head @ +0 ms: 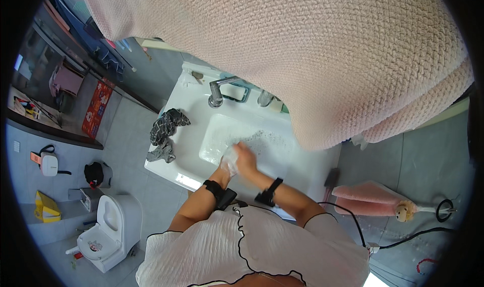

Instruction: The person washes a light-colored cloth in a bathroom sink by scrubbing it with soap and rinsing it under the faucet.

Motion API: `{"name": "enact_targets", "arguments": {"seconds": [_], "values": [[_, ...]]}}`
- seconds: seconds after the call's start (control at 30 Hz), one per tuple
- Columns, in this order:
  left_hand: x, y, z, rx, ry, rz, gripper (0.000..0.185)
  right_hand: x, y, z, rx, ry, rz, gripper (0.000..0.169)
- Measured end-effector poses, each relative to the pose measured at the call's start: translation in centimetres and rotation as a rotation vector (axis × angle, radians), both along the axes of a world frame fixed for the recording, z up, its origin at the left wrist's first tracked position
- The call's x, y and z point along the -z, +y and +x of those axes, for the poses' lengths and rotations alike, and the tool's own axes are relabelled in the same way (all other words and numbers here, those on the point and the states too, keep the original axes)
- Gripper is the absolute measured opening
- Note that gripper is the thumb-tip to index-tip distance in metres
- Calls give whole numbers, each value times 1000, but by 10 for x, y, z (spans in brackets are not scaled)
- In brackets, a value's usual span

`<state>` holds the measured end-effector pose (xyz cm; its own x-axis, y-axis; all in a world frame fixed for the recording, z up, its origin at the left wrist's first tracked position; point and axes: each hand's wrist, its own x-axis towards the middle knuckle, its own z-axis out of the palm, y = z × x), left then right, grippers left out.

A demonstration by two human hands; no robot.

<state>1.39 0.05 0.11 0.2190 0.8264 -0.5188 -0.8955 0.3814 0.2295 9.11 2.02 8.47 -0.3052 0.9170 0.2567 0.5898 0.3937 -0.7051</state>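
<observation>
Over the basin of a white washbasin [181,143], my two hands are close together around a small wet white item [230,160], likely a cloth. My right hand [246,159], blurred, presses on it from the right with curled fingers. My left hand [224,170] is mostly covered by the white item, and its fingers are hidden. Suds and water lie on the basin bottom [211,143]. A chrome faucet [216,96] stands behind the basin. On the left rim rest a black patterned cloth [166,124] and a grey cloth [162,152].
A large pink textured towel [321,60] hangs in front of the upper view and hides the basin's back right. A soap dish [236,93] sits beside the faucet. To the left stands a toilet [121,215]; at right hangs a pink hand towel [365,200]. A black cable [351,213] runs near my right arm.
</observation>
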Motion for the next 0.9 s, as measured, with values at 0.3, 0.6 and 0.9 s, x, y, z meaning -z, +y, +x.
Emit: {"name": "enact_targets", "arguments": {"seconds": [0.3,0.6,0.9], "values": [[-20,1,8,55,153,187,33,21,-5,2,46,-33,-119,16],[27,2,-2,89,95,162,40,15,-2,8,-15,-136,-141,24],[-55,11,-34,31,188,187,27,17,36,77,-279,236,-1076,25]]}}
